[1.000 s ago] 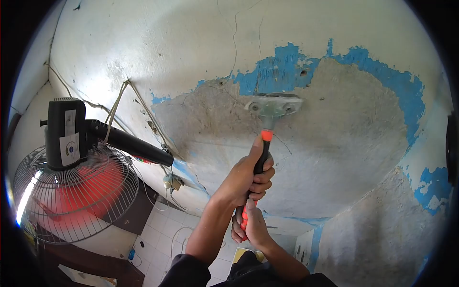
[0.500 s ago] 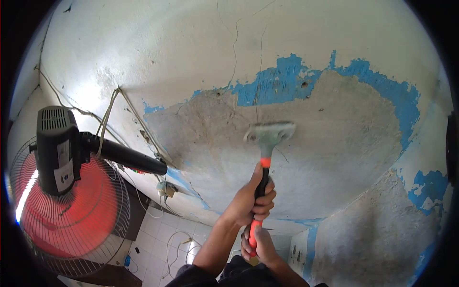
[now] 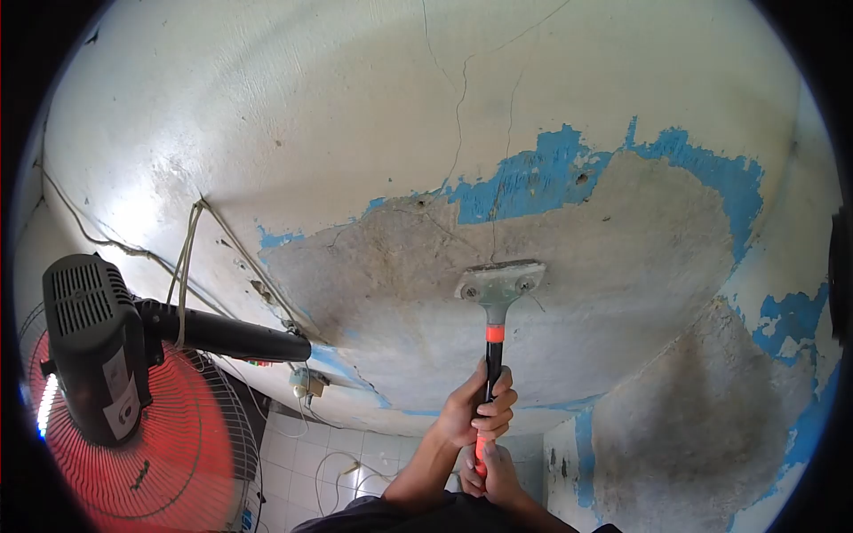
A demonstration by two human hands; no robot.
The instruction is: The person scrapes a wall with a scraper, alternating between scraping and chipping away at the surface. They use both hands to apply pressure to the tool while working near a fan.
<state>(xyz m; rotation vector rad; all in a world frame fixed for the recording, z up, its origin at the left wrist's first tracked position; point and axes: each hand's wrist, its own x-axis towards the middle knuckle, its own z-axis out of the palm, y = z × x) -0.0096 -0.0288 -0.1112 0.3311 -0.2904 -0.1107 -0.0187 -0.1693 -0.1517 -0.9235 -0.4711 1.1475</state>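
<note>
A long-handled scraper [image 3: 499, 305] with a wide metal head and a black and orange handle points up at the wall [image 3: 400, 284]. Its blade lies at the bare grey plaster, just below a strip of blue paint [image 3: 515, 188]. My left hand [image 3: 477, 405] is wrapped round the black middle of the handle. Lower down, my right hand [image 3: 489, 471] grips the orange end. Whether the blade touches the plaster is hard to tell. Thin cracks run up the cream paint above.
At the left stands a fan [image 3: 142, 426] with a red blade, a wire cage and a black pole [image 3: 231, 333]. Cables hang along the wall by a socket [image 3: 307, 383]. White floor tiles [image 3: 293, 457] with a loose cord show below. A second patched wall [image 3: 693, 417] is at the right.
Both hands and the scraper sit slightly lower in view, and the scraper head looks sharper. The wall and fan have shifted downward in view as the camera moved.
</note>
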